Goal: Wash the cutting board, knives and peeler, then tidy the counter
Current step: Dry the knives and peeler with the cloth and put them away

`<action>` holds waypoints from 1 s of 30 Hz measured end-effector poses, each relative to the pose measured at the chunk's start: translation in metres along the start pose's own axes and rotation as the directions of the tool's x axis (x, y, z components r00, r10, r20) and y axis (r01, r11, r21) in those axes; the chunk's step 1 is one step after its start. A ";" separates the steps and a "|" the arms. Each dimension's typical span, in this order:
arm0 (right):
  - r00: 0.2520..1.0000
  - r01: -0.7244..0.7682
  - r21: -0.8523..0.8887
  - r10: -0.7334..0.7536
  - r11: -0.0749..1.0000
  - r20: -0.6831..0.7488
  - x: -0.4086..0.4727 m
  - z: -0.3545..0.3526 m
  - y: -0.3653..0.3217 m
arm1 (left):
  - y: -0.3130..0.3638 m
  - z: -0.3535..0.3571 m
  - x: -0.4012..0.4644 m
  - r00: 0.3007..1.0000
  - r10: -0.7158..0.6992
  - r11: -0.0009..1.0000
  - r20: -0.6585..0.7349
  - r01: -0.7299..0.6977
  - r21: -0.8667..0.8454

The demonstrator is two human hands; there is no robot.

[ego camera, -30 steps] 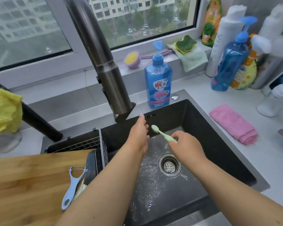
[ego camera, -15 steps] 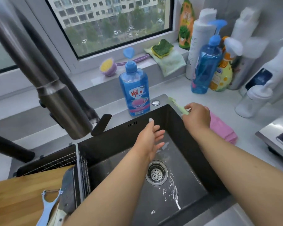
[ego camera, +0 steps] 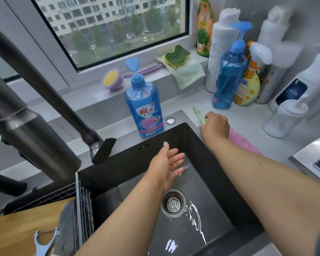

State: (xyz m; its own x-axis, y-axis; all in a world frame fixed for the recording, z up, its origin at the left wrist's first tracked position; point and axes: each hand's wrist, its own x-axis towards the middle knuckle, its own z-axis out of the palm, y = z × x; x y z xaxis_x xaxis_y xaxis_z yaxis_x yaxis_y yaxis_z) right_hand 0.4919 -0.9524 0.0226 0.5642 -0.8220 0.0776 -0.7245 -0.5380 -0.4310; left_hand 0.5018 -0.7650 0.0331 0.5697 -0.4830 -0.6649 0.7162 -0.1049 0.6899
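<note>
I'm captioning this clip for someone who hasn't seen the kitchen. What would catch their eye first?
Probably the black sink at centre, with the left hand held open above its drain. Next, the bright blue dish soap bottle standing on the rim behind the sink. To its right, the right hand holds a pale green toothbrush at the counter's edge.

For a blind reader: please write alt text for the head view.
Right hand holds a green toothbrush at the counter beside a black sink; the open left hand hovers over the sink.
</note>
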 end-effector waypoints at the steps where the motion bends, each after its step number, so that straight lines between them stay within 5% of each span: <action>1: 1.000 0.007 -0.046 -0.006 0.999 0.008 0.002 0.001 0.000 | -0.001 -0.001 0.000 1.000 -0.003 1.000 -0.002 0.003 -0.007; 13: 0.995 0.061 -0.197 -0.043 0.978 0.095 0.003 0.009 -0.007 | -0.014 -0.028 -0.014 0.996 -0.025 0.999 -0.081 0.021 -0.044; 18: 0.965 0.257 0.101 -0.261 0.961 0.034 -0.046 -0.009 -0.032 | -0.018 -0.034 -0.029 0.979 0.064 0.998 -0.195 -0.068 -0.016; 21: 0.854 0.336 0.258 -0.408 0.906 0.322 -0.086 -0.012 -0.047 | -0.020 -0.047 -0.039 0.934 0.150 0.989 -0.326 -0.137 0.061; 26: 0.529 0.407 0.278 -0.473 0.870 0.705 -0.122 -0.005 -0.063 | -0.023 -0.078 -0.066 0.878 0.151 0.988 -0.454 -0.149 0.041; 28: 0.424 0.421 0.266 -0.447 0.867 0.787 -0.134 0.000 -0.070 | -0.024 -0.089 -0.079 0.892 0.152 0.985 -0.425 -0.172 -0.009; 30: 0.412 0.440 0.265 -0.455 0.858 0.790 -0.145 0.003 -0.082 | -0.020 -0.101 -0.095 0.891 0.146 0.980 -0.431 -0.189 -0.058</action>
State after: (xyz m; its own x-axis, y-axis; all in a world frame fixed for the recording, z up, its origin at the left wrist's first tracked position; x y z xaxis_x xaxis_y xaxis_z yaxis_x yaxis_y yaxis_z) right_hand 0.4705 -0.7887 0.0439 0.8747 0.0539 -0.4817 -0.2682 -0.7739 -0.5737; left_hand 0.4742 -0.6290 0.0539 0.7857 -0.0711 -0.6145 0.6178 0.0390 0.7854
